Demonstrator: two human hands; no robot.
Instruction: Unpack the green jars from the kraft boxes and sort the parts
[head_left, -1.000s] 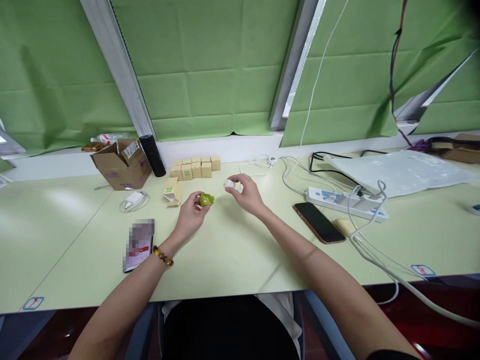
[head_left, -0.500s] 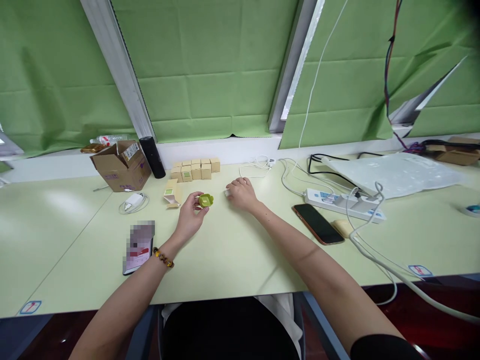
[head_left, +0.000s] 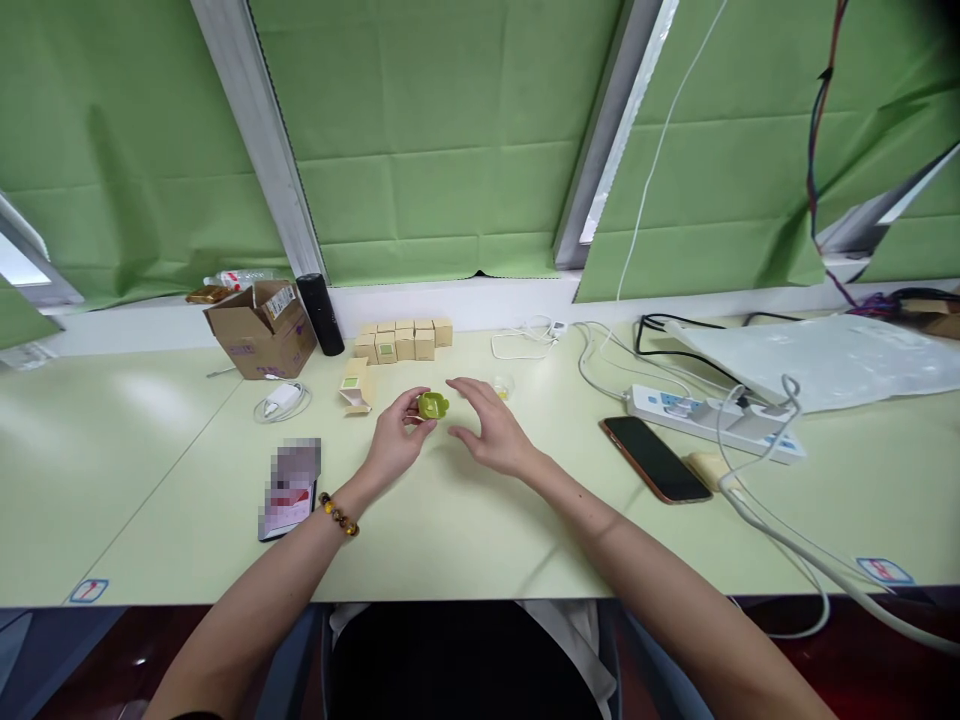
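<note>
My left hand is closed around a small olive-green open case, its hollow side turned up. Just to the right, my right hand is open, with thumb and fingers apart and nothing between them. It faces the case without touching it. Behind the right hand lies a small clear piece with some yellow in it, too small to name. An opened little cardboard box stands beyond my left hand. Several closed little boxes form rows farther back.
A brown carton and a black cylinder stand back left. A white charger and one phone lie left. On the right are another phone, a power strip, loose cables and a plastic bag.
My right hand has let go of the small clear piece, opened and come nearer the green case. The left hand still holds the case. The view has shifted slightly.
</note>
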